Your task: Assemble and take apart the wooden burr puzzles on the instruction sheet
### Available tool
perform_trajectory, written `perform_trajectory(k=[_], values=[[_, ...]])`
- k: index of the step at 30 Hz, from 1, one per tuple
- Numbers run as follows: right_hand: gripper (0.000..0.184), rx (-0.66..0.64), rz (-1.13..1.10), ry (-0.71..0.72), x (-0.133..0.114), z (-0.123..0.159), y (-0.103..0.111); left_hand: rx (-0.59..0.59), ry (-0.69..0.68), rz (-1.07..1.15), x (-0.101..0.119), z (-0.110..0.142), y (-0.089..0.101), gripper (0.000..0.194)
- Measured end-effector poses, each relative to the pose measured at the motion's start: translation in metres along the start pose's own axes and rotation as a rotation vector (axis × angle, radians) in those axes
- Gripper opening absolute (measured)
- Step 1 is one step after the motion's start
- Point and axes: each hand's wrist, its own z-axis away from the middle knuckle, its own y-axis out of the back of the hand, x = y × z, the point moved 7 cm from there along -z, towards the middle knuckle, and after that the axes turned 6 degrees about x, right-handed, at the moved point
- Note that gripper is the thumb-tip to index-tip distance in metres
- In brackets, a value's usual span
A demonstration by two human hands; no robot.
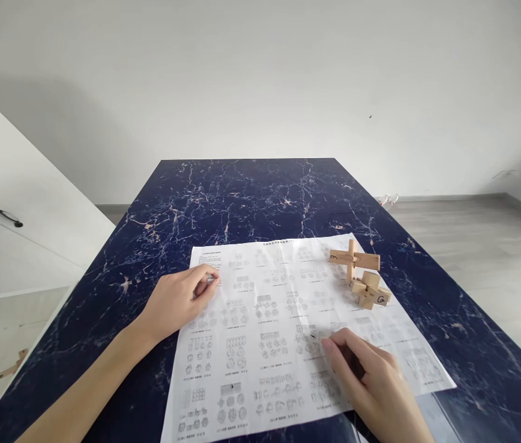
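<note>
Sheet flat on the blue tabletop, wide stretch past its far edge, wooden blocks near its right edge. Left hand and right hand loosely curled over it, can't tell about contents.

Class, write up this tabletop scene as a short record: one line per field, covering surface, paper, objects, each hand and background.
Surface: dark blue, marble-patterned table
Paper: creased white sheet printed with rows of small diagrams
Objects: two interlocked wooden pieces, near the sheet's right edge; the nearer is marked "G"
Left hand: on the sheet's left side, fingers curled
Right hand: over the sheet's lower right, fingers bent
Background: pale wall
</note>
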Motion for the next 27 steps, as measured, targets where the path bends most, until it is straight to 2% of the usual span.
perform_trajectory(k=[9,20,27], values=[[0.042,0.02,0.014,0.0,0.003,0.001,-0.002,0.015,-0.018,-0.004,0.001,0.0,0.001,0.03],[0.04,-0.036,-0.001,0.034,0.011,0.002,-0.005,0.019,-0.038,0.003,0.001,0.002,0.0,0.029],[0.044,-0.007,0.013,-0.03,0.005,0.001,-0.003,0.022,-0.035,0.006,0.002,0.001,0.001,0.03]])
